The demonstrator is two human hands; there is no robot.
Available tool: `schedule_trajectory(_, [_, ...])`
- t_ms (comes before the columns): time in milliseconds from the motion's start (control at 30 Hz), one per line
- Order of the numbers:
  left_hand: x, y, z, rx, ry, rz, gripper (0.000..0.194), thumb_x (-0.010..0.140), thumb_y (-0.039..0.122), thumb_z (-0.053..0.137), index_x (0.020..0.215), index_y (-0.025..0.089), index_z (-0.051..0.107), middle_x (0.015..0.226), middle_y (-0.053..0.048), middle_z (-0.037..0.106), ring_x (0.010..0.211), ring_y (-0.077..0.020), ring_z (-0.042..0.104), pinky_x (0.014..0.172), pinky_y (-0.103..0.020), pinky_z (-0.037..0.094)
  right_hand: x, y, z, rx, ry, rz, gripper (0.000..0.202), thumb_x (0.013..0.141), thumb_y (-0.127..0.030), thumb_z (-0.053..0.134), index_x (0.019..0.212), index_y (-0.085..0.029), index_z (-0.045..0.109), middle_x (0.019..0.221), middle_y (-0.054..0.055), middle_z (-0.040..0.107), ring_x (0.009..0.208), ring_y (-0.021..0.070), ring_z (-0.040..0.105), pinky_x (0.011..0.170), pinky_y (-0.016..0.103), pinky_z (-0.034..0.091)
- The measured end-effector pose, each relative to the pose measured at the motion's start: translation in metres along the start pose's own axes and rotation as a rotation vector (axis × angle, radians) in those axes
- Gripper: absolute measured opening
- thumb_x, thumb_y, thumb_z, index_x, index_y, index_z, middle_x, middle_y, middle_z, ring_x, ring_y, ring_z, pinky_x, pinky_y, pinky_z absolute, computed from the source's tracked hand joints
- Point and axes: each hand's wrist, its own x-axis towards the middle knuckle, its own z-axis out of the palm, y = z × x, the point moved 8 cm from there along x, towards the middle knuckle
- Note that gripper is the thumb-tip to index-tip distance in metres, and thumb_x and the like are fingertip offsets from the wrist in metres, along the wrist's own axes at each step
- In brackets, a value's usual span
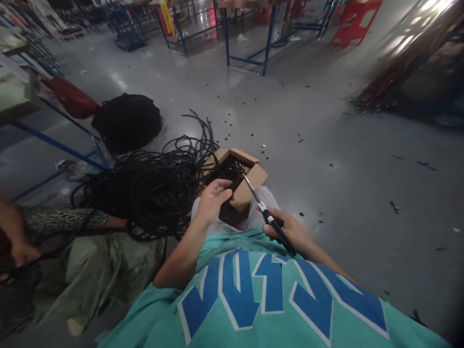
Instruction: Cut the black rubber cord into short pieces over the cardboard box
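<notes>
"Over the cardboard box (258, 177), what's going on?"

"Left hand (214, 199) pinches a black piece (237, 184) there, forearm reaching forward. Right hand (289, 224), apart from it, is wrapped round a black-handled tool (268, 216), tip slanting up beside the piece. Touching? Can't tell."

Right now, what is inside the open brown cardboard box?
Small black pieces show inside the brown cardboard box; what lies beneath is covered, and the left hand blocks part.

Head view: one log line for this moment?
Left hand: holds black piece; Right hand: holds cutting tool, tip near piece; Cardboard box: open; Black cords: heaped
</notes>
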Motion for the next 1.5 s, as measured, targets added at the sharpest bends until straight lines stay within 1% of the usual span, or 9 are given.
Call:
schedule_trajectory(133, [-0.007, 0.005, -0.001, 0.014, 0.079, 0.012, 0.035, 0.059, 0.033, 0.075, 0.082, 0.014, 0.056, 0.057, 0.000, 0.061, 0.054, -0.0099, 0.058, 0.052, -0.020, 0.043, -0.001, -0.005, 0.000, -0.143, -0.026, -0.116, 0.070, 0.069, -0.054, 0.057, 0.123, -0.011, 0.050, 0.070, 0.002, 0.055, 0.061, 0.0151, 0.053, 0.061, 0.029, 0.045])
schedule_trajectory(267, [-0.011, 0.011, -0.001, 0.036, 0.118, 0.035, 0.036, 0.055, 0.032, 0.077, 0.079, 0.015, 0.057, 0.064, 0.002, 0.062, 0.056, -0.0082, 0.057, 0.054, -0.020, 0.045, -0.002, -0.007, 0.002, -0.252, -0.029, -0.161, 0.075, 0.070, -0.056, 0.055, 0.130, -0.013, 0.043, 0.097, 0.010, 0.061, 0.083, 0.0232, 0.058, 0.077, 0.038, 0.045])
schedule_trajectory(367, [-0.014, 0.013, 0.003, 0.074, 0.082, 0.048, 0.032, 0.058, 0.033, 0.075, 0.078, 0.015, 0.058, 0.062, 0.002, 0.061, 0.055, -0.0085, 0.056, 0.055, -0.021, 0.045, -0.003, -0.014, 0.005, -0.313, -0.033, -0.189, 0.077, 0.070, -0.056, 0.056, 0.132, -0.014, 0.040, 0.113, 0.014, 0.058, 0.097, 0.0281, 0.056, 0.085, 0.043, 0.043])
schedule_trajectory(500, [-0.020, 0.013, 0.012, 0.121, 0.005, 0.048, 0.030, 0.065, 0.034, 0.070, 0.084, 0.017, 0.056, 0.062, 0.002, 0.061, 0.053, -0.0102, 0.056, 0.052, -0.023, 0.044, -0.003, -0.025, 0.008, -0.342, -0.030, -0.256, 0.070, 0.073, -0.050, 0.056, 0.132, -0.016, 0.040, 0.125, 0.014, 0.053, 0.108, 0.0297, 0.053, 0.090, 0.044, 0.041])
schedule_trajectory(733, [-0.025, 0.012, 0.023, 0.212, -0.042, 0.011, 0.027, 0.069, 0.037, 0.066, 0.075, 0.016, 0.051, 0.052, 0.004, 0.055, 0.047, -0.0087, 0.051, 0.047, -0.021, 0.039, -0.002, -0.037, 0.008, -0.438, 0.009, -0.328, 0.062, 0.071, -0.039, 0.061, 0.128, -0.019, 0.045, 0.119, 0.012, 0.058, 0.110, 0.0295, 0.052, 0.091, 0.042, 0.041])
schedule_trajectory(867, [-0.028, 0.019, 0.028, 0.246, -0.078, 0.064, 0.026, 0.068, 0.035, 0.067, 0.075, 0.017, 0.050, 0.060, 0.002, 0.058, 0.055, -0.0089, 0.054, 0.053, -0.020, 0.042, -0.003, -0.042, 0.010, -0.471, 0.017, -0.351, 0.059, 0.072, -0.038, 0.060, 0.126, -0.018, 0.047, 0.116, 0.012, 0.059, 0.106, 0.0292, 0.054, 0.087, 0.041, 0.042])
schedule_trajectory(967, [-0.030, 0.020, 0.029, 0.268, -0.053, 0.071, 0.027, 0.063, 0.029, 0.072, 0.075, 0.017, 0.051, 0.069, 0.002, 0.062, 0.061, -0.0091, 0.056, 0.057, -0.020, 0.043, -0.003, -0.043, 0.010, -0.492, 0.023, -0.359, 0.059, 0.072, -0.039, 0.060, 0.126, -0.019, 0.047, 0.115, 0.011, 0.059, 0.105, 0.0288, 0.054, 0.087, 0.041, 0.042])
schedule_trajectory(1167, [-0.031, 0.016, 0.027, 0.297, 0.039, 0.017, 0.026, 0.062, 0.028, 0.071, 0.066, 0.017, 0.048, 0.057, 0.004, 0.058, 0.051, -0.0078, 0.052, 0.049, -0.018, 0.039, -0.003, -0.044, 0.010, -0.489, 0.007, -0.361, 0.057, 0.072, -0.040, 0.060, 0.124, -0.020, 0.049, 0.111, 0.011, 0.060, 0.100, 0.0281, 0.055, 0.085, 0.040, 0.042])
schedule_trajectory(1500, [-0.031, 0.010, 0.023, 0.243, 0.039, 0.024, 0.031, 0.063, 0.034, 0.070, 0.063, 0.017, 0.045, 0.048, 0.006, 0.050, 0.040, -0.0052, 0.045, 0.041, -0.017, 0.035, -0.007, -0.049, 0.011, -0.364, -0.012, -0.335, 0.045, 0.070, -0.034, 0.063, 0.113, -0.023, 0.059, 0.093, 0.004, 0.066, 0.090, 0.0253, 0.058, 0.079, 0.034, 0.045])
